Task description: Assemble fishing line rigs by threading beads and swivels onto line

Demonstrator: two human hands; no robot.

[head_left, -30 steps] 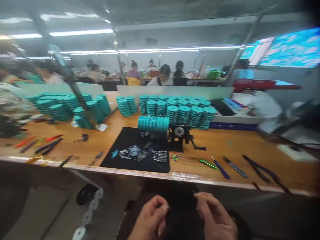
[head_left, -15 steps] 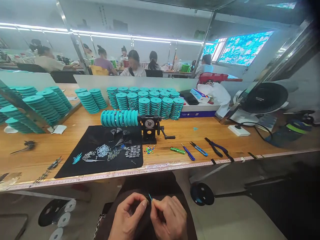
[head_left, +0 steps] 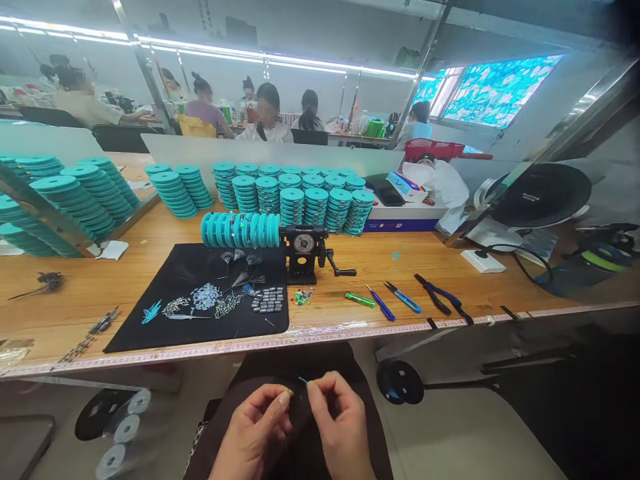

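Over my lap, near the bottom centre, both hands are raised just below the table edge. My right hand [head_left: 340,420] pinches a thin teal stick [head_left: 303,380] whose tip points up and left. Thumb and forefinger of my left hand [head_left: 257,427] are pressed together on something tiny that I cannot make out. A small gap separates the two hands. On the table beyond, a black mat [head_left: 165,267] bears small metal parts, pale blue beads [head_left: 205,298], teal sticks [head_left: 151,311] and grey cylinders [head_left: 268,300]. Behind it, a black crank device [head_left: 303,245] carries a row of teal spools [head_left: 240,230].
Green [head_left: 359,299] and blue-purple [head_left: 381,303] tools, blue snips [head_left: 403,297] and pliers [head_left: 440,295] lie right of the mat. Stacks of teal spools [head_left: 315,207] stand at the back. A white power strip [head_left: 483,261] is farther right. Several people sit beyond the partition.
My hands have moved slightly apart. The teal stick now tilts more towards the left in my right hand. The view has shifted a little.
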